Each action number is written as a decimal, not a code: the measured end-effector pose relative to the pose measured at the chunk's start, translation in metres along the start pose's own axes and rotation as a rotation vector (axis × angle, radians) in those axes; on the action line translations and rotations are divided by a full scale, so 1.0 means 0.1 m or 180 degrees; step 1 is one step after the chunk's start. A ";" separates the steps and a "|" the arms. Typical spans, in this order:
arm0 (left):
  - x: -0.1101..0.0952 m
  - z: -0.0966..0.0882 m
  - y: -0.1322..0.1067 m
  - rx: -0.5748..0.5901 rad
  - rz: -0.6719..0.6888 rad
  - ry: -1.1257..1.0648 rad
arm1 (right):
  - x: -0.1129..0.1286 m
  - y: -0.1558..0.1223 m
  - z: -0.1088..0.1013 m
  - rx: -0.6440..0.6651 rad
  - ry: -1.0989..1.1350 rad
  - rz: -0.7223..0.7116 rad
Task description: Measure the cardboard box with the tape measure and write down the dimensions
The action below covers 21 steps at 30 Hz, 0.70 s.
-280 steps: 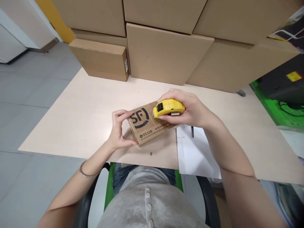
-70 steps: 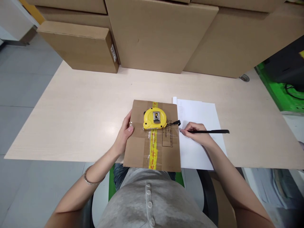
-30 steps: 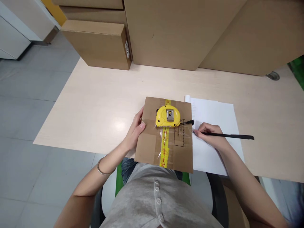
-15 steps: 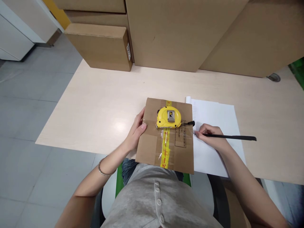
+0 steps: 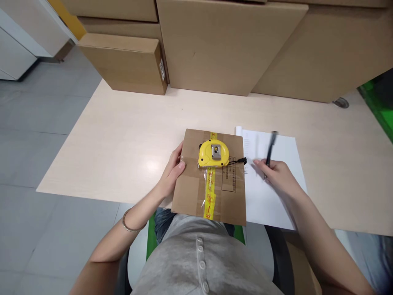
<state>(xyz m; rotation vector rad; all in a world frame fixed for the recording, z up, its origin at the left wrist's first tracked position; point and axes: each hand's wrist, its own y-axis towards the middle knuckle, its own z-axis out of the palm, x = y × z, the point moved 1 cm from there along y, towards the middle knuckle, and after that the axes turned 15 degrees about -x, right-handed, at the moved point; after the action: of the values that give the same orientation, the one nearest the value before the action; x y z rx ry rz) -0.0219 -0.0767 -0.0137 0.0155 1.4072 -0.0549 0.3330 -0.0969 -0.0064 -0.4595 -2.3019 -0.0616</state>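
Note:
A flat cardboard parcel with a strip of yellow tape lies at the desk's near edge and overhangs it. A yellow tape measure rests on top of the parcel. My left hand grips the parcel's left edge, thumb on top. To the right lies a white sheet of paper. Over the paper, my right hand is closed on a black pen, which is blurred and points away from me.
Large cardboard boxes are stacked along the back of the light wooden desk, with a smaller box at the back left. Grey floor lies to the left. Something green stands at the far right.
The pen in my right hand has swung from lying sideways, pointing right, to pointing away from me. The left hand, parcel and tape measure have stayed put.

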 end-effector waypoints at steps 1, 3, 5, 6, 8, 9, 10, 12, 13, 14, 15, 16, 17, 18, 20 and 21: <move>0.00 0.00 0.00 0.0002 0.0008 -0.0003 | 0.02 0.03 -0.04 -0.0016 -0.0431 0.0106; 0.01 0.00 0.00 0.0005 0.0008 -0.0012 | 0.07 0.10 -0.10 0.0023 -0.1373 0.0214; 0.01 0.00 0.00 0.0000 -0.0015 -0.0019 | 0.12 0.17 -0.12 0.0107 -0.1978 0.0202; 0.01 0.00 0.00 -0.0001 -0.0032 -0.0025 | 0.14 0.20 -0.11 0.0113 -0.2102 0.0188; 0.01 0.00 0.00 0.0005 -0.0063 -0.0027 | 0.20 0.24 -0.10 0.0100 -0.2271 0.0184; 0.00 0.00 0.00 0.0009 -0.0058 -0.0021 | 0.25 0.25 -0.10 0.0083 -0.2379 0.0191; 0.00 -0.01 0.01 0.0015 -0.0048 -0.0012 | 0.30 0.25 -0.10 -0.0010 -0.2469 0.0181; 0.00 -0.01 0.02 0.0046 -0.0024 -0.0001 | 0.48 0.23 -0.14 -0.0423 -0.2369 -0.0041; 0.00 -0.02 0.03 0.0064 -0.0020 0.0006 | 0.60 0.21 -0.15 -0.0633 -0.2083 -0.0318; 0.00 -0.03 0.04 0.0080 -0.0015 0.0028 | 0.74 0.18 -0.16 -0.0739 -0.1647 -0.0702; 0.01 -0.05 0.05 0.0094 0.0006 0.0075 | 0.88 0.15 -0.15 -0.0689 -0.1134 -0.1140; 0.02 -0.07 0.05 0.0101 0.0067 0.0136 | 1.02 0.12 -0.12 -0.0486 -0.0662 -0.1566; 0.02 -0.09 0.04 0.0107 0.0181 0.0198 | 1.16 0.09 -0.08 -0.0181 -0.0335 -0.1924; 0.02 -0.12 0.02 0.0117 0.0350 0.0254 | 1.28 0.07 -0.04 0.0120 -0.0186 -0.2189; 0.01 -0.18 -0.04 0.0207 0.0825 0.0350 | 1.47 0.06 0.06 0.0502 -0.0267 -0.2452; 0.00 -0.20 -0.10 0.0277 0.1077 0.0405 | 1.53 0.06 0.09 0.0598 -0.0352 -0.2503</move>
<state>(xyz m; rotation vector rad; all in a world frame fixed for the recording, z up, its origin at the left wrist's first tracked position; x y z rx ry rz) -0.0423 -0.0853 -0.0167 0.3335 1.5113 0.1680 0.2314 -0.0425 0.0952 0.5643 -2.4312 -0.2046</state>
